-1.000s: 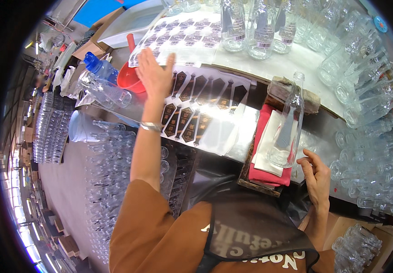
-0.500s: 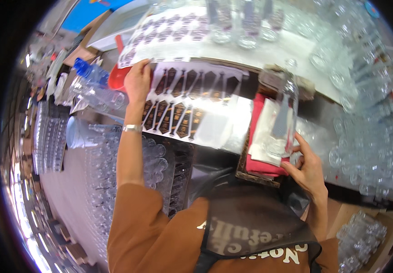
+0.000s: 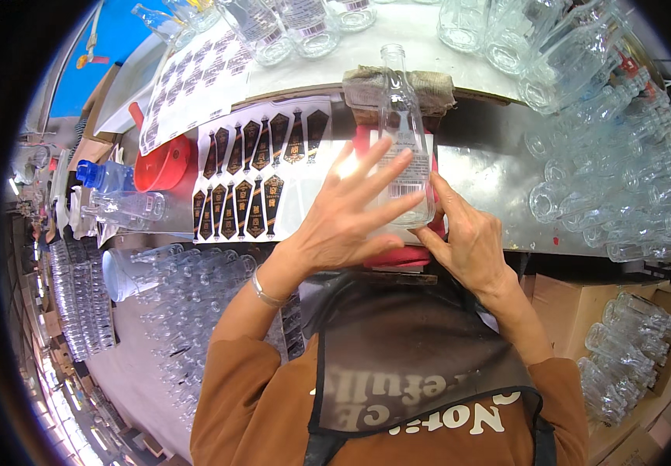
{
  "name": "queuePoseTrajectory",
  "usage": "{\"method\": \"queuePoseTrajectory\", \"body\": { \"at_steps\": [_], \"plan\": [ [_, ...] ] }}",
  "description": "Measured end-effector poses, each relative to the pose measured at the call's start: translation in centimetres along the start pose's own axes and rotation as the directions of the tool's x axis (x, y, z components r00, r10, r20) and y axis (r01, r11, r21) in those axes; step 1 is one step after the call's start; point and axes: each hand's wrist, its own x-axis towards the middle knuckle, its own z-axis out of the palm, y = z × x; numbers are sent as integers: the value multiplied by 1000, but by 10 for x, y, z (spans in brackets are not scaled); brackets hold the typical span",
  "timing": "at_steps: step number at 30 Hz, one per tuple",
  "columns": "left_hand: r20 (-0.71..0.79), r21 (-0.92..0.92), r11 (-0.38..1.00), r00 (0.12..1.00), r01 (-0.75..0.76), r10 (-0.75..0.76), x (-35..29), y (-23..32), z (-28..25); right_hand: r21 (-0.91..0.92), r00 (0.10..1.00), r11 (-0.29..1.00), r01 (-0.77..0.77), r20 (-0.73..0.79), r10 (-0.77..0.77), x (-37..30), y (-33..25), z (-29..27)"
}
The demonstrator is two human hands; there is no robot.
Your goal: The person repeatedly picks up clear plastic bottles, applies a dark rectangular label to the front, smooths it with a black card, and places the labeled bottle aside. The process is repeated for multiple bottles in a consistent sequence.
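Note:
A clear glass bottle (image 3: 399, 105) lies on a padded stand in front of me, its neck pointing away over a rolled beige cloth (image 3: 438, 89). Red cloth (image 3: 401, 256) shows beneath it. Printed text and a barcode on a label (image 3: 413, 167) show at the bottle's body. My right hand (image 3: 467, 237) grips the bottle's base from the right with thumb and fingers. Over the bottle's left side my left hand (image 3: 351, 213) has its fingers spread; whether they touch the glass I cannot tell. A sheet of dark tie-shaped stickers (image 3: 289, 198) lies to the left, partly bare.
A second printed label sheet (image 3: 195, 85), a red dustpan-like scoop (image 3: 166, 165) and a blue-capped plastic bottle (image 3: 110, 177) are at left. Many glass bottles (image 3: 584, 202) crowd the right side. More stand below left, and a cardboard box (image 3: 561, 299) of bottles is at lower right.
My left hand has moved from the sticker sheet's upper left corner rightward to the bottle. My right hand has closed around the bottle's base. The view has shifted to the right.

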Motion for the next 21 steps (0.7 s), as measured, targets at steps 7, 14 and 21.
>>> {"method": "queuePoseTrajectory", "body": {
  "at_steps": [7,14,21],
  "plan": [
    [-155,-101,971,960,218,-232,19,-21,12,225,993,973,-49,118,22,4,15,-14],
    [-205,-471,841,895,266,-397,13,-11,17,672,915,623,-402,267,303,25,28,-10],
    [-237,-537,793,852,286,-468,8,-3,38,576,945,749,-327,204,256,48,24,0]
  ]
}}
